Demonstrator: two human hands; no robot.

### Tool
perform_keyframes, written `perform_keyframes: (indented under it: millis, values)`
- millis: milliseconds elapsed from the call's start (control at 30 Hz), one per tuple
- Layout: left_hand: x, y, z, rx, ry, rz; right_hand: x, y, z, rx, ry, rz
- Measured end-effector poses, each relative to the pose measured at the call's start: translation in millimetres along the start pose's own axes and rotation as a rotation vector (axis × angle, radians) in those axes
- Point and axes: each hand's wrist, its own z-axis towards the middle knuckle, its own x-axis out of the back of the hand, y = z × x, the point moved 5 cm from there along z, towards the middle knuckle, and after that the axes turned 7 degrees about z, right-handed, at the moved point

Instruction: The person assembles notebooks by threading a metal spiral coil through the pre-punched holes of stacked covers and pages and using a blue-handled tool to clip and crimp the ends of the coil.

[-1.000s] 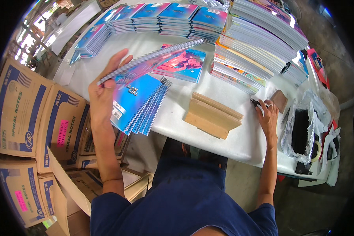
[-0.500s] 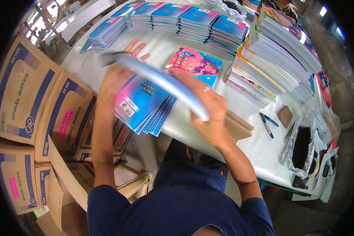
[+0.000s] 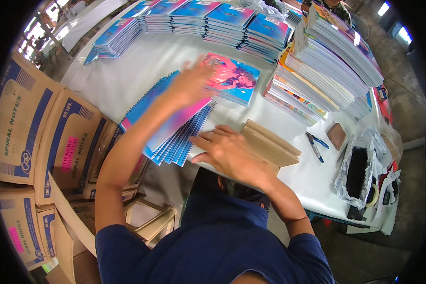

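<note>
A fanned pile of blue-and-pink spiral notebooks (image 3: 168, 149) lies in front of me, with several wire-bound edges toward its right side. Across its top rests another spiral notebook (image 3: 154, 125), turned so that its wire faces the upper left. Smeared by motion, my left hand (image 3: 191, 84) reaches over that notebook to the left edge of a stack of notebooks with a pink-and-blue picture cover (image 3: 232, 80); whether it touches them is unclear. My right hand (image 3: 229, 150) is open, fingers spread and pointing at the wire edges of the fanned pile, holding nothing.
Brown cardboard pieces (image 3: 272, 146) lie right of my right hand. Notebook stacks (image 3: 227, 21) line the far edge; taller piles (image 3: 317, 71) stand at right. Blue-handled pliers (image 3: 317, 144), a brown block (image 3: 336, 136) and an open bag (image 3: 359, 173) are nearer. Cartons (image 3: 75, 142) stand at left.
The notebook held between my hands now lies on the fanned pile, released. My left hand has moved right toward the picture-cover stack; my right hand has come down near the wire edges.
</note>
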Motion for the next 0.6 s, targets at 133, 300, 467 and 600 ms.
perform_keyframes:
  millis: [133,300,467,600]
  values:
    - [-68,68,58,-0.104,0.007,0.283,49,23,-40,0.018,0.114,0.069]
    - [-84,87,60,-0.176,-0.268,0.432,83,105,-69,-0.283,0.143,0.466]
    - [-74,64,62,-0.129,-0.161,0.13,58,183,-51,-0.718,0.157,1.033]
    - [-61,49,45,-0.103,0.025,0.013,9,220,1,-1.008,0.314,1.674]
